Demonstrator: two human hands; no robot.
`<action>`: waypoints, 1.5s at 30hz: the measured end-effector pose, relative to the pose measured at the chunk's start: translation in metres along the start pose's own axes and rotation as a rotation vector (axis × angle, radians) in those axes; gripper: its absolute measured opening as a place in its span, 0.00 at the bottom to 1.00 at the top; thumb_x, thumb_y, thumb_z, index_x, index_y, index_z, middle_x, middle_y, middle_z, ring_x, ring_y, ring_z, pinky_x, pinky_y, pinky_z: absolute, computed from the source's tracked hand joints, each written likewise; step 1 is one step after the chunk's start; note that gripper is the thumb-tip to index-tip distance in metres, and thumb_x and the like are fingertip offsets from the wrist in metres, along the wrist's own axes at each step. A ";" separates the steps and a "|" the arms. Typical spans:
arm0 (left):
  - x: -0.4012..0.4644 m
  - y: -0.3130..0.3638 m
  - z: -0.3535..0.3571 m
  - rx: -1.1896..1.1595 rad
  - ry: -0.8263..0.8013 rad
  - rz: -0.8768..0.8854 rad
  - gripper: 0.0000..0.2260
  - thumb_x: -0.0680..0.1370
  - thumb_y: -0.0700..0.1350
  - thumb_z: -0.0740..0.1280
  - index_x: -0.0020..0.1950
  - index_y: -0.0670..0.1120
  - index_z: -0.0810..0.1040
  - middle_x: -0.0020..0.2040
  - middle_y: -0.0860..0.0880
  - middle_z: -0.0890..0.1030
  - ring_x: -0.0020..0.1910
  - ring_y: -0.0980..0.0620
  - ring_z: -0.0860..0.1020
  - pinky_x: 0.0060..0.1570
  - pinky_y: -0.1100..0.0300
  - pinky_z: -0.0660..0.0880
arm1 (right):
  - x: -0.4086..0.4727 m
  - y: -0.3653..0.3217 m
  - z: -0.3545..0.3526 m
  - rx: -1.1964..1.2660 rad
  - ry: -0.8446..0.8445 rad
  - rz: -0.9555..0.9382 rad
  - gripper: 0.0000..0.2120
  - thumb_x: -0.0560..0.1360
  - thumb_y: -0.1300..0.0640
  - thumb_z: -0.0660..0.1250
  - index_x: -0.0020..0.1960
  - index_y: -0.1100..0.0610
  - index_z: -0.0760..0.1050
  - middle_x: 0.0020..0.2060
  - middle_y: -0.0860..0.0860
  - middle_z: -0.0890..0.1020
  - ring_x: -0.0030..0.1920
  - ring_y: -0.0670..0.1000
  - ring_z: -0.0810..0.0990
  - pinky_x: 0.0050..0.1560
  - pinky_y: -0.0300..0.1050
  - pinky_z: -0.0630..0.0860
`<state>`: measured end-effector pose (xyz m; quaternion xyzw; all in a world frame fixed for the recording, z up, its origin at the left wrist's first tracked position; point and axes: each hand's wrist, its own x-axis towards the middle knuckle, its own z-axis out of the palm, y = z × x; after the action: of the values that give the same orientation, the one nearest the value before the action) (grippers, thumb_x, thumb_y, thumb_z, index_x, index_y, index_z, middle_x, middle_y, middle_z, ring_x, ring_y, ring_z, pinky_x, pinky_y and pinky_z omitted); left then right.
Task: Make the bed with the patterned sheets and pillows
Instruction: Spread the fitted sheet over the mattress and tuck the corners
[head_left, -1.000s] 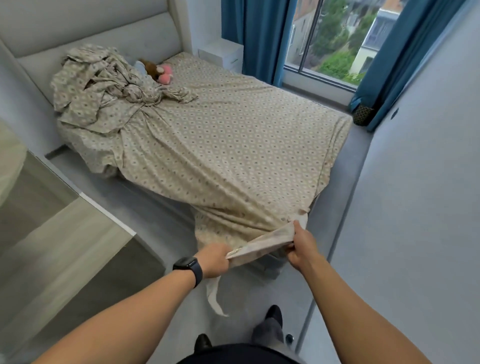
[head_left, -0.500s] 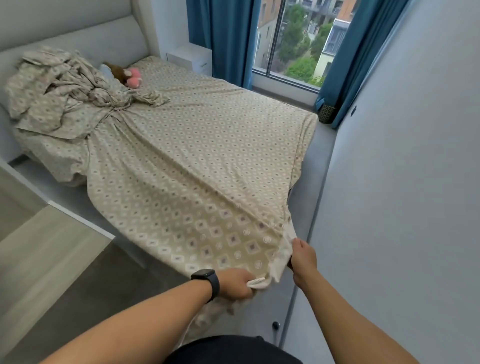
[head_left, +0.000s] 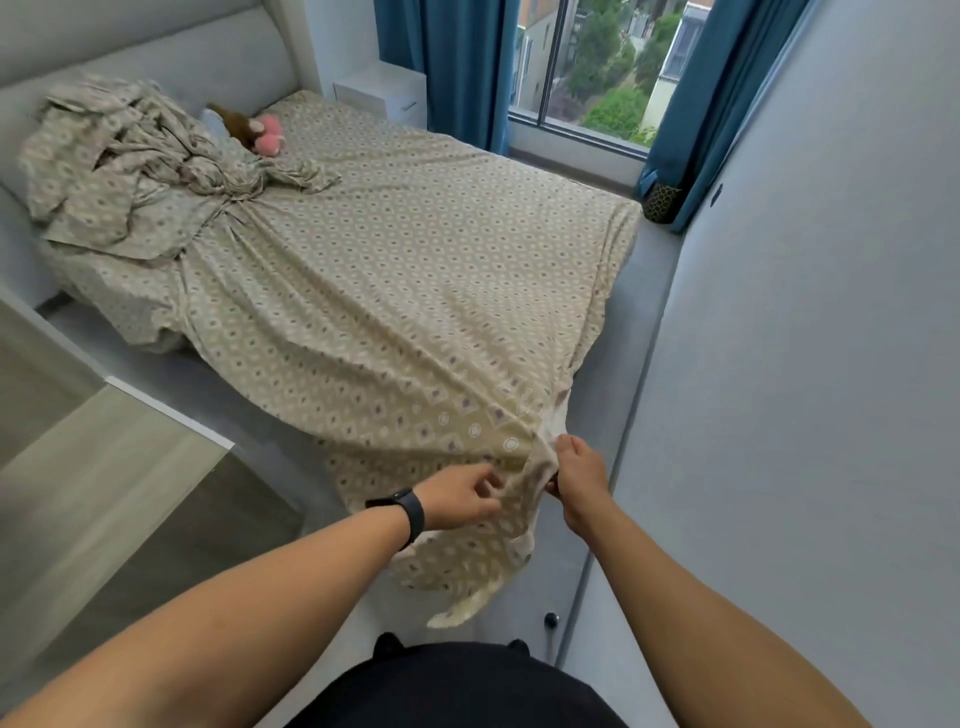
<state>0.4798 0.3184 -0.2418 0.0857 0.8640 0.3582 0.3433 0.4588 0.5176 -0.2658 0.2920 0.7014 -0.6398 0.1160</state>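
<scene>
bed (head_left: 608, 322): standing lengthways from the padded headboard at upper left toward the viewer, filling the middle of the room; its near corner is hidden under draped cloth.
patterned sheet (head_left: 374, 291): lying spread over most of the bed, beige with small diamond and circle motifs; folds are running from a bunched knot near the head end down to the near corner, where the cloth is gathering into the hands and hanging toward the floor in a pale-backed tail.
crumpled bedding (head_left: 119, 171): heaping in the same pattern at the head end on the left side, resting against the headboard; whether pillows are lying inside it cannot be told.
curtains (head_left: 447, 67): hanging blue on both sides of the window beyond the far side of the bed.
nightstand (head_left: 384, 93): standing white in the far corner, just beside the left curtain.
right hand (head_left: 579, 475): gripping the gathered corner of the patterned sheet, fingers curling round the bunched cloth, holding it up beside the wall.
left hand (head_left: 460, 496): sitting just beside the right hand, its grip pinching a fold of the same sheet between thumb and fingertips.
soft toy (head_left: 260, 132): lying brown and pink at the head end, touching the edge of the crumpled bedding.
watch (head_left: 408, 512): sitting black on the left wrist.
</scene>
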 end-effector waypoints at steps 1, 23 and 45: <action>0.000 0.001 -0.004 -0.003 0.093 0.014 0.17 0.78 0.54 0.68 0.66 0.52 0.76 0.56 0.52 0.81 0.53 0.53 0.80 0.57 0.55 0.77 | 0.000 0.003 0.000 -0.021 -0.019 -0.001 0.17 0.84 0.50 0.58 0.50 0.62 0.76 0.43 0.57 0.80 0.42 0.54 0.77 0.42 0.52 0.77; 0.030 0.025 0.025 0.345 0.075 0.232 0.07 0.79 0.41 0.65 0.51 0.51 0.80 0.49 0.49 0.83 0.47 0.47 0.80 0.47 0.53 0.76 | -0.028 0.003 -0.004 -0.124 -0.143 0.202 0.19 0.82 0.43 0.61 0.42 0.56 0.75 0.34 0.51 0.78 0.33 0.50 0.72 0.33 0.43 0.65; 0.027 -0.015 0.016 0.242 -0.026 0.047 0.07 0.82 0.47 0.66 0.55 0.48 0.82 0.51 0.52 0.82 0.50 0.52 0.79 0.51 0.59 0.75 | -0.007 0.038 -0.011 -0.099 -0.150 0.305 0.05 0.79 0.59 0.61 0.44 0.54 0.70 0.33 0.49 0.69 0.27 0.47 0.62 0.30 0.43 0.58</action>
<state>0.4717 0.3271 -0.2747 0.1514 0.8942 0.2580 0.3332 0.4882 0.5270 -0.2916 0.3403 0.6689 -0.5996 0.2779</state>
